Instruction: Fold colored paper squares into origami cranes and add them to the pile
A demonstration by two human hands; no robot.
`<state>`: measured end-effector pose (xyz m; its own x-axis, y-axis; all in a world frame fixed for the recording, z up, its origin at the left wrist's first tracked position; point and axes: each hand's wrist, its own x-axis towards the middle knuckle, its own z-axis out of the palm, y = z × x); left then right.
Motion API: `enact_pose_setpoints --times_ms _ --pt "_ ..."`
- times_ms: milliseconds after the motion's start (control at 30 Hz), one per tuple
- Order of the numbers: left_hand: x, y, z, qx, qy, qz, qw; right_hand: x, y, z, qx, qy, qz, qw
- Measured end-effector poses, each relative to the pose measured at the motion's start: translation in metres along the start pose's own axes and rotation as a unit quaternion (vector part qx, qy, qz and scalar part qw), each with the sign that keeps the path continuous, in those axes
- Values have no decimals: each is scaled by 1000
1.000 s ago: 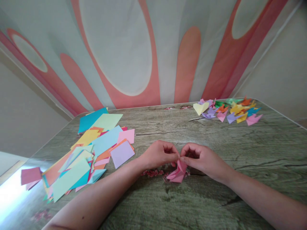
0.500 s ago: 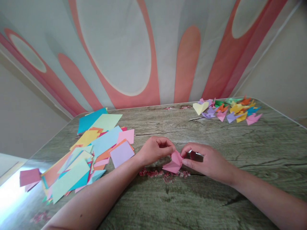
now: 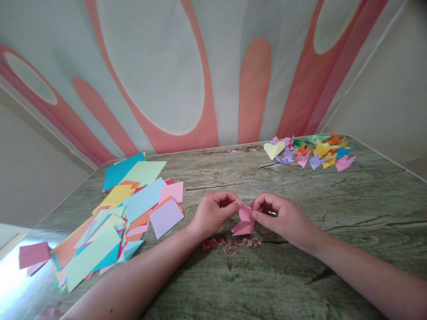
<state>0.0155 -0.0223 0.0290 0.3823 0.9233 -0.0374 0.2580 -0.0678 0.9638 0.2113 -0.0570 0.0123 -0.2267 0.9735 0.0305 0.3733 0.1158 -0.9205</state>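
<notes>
A pink folded paper (image 3: 246,222) is held between both hands above the middle of the wood-patterned table (image 3: 213,275). My left hand (image 3: 216,213) pinches its upper left edge between thumb and fingers. On the other side, my right hand (image 3: 278,215) grips the upper right edge with thumb and forefinger. The paper's lower part points left and hangs free below the fingertips. Its finer folds are too small to tell.
Loose coloured sheets, among them a lilac one (image 3: 166,218) and a teal one (image 3: 122,171), lie spread at the left. Folded paper shapes, including a cream one (image 3: 274,150), cluster at the back right. A patterned cloth (image 3: 227,89) stands behind the table.
The pink paper has turned slightly and its lower part sits a little higher. My right hand's fingers have drawn closer together. The whole view has shifted a little.
</notes>
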Motion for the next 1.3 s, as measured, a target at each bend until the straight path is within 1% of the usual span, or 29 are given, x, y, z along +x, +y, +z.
enact_pose_setpoints --times_ms 67,133,233,300,433,633,733,933,1067,1200,1300 --pt "-1 1 1 -11 23 10 1000 0 1 0 50 15 3 999" --pt "-1 2 1 -21 28 15 999 0 0 0 77 -1 2 997" --pt "-2 2 3 -24 21 20 999 -1 -3 0 57 -26 -7 998" --pt "-2 1 4 -27 29 22 999 -2 -4 1 42 -18 -10 999" --pt "-2 -1 7 -34 39 30 998 -4 -6 1 46 11 -8 999" --pt "-4 -4 10 -38 38 36 998 -4 -5 0 54 20 -10 998" --pt "-5 -2 12 -37 49 40 997 -4 -4 1 67 35 -1 997" --pt "-7 1 16 -40 79 43 995 -3 -5 1 129 47 30 990" --pt "-7 0 17 -43 83 53 994 -3 -2 0 128 64 35 989" --pt "-8 0 16 -25 85 63 994 -3 0 0 107 68 25 992" --pt "-9 -1 17 10 78 66 995 -3 -3 2 87 46 8 995"
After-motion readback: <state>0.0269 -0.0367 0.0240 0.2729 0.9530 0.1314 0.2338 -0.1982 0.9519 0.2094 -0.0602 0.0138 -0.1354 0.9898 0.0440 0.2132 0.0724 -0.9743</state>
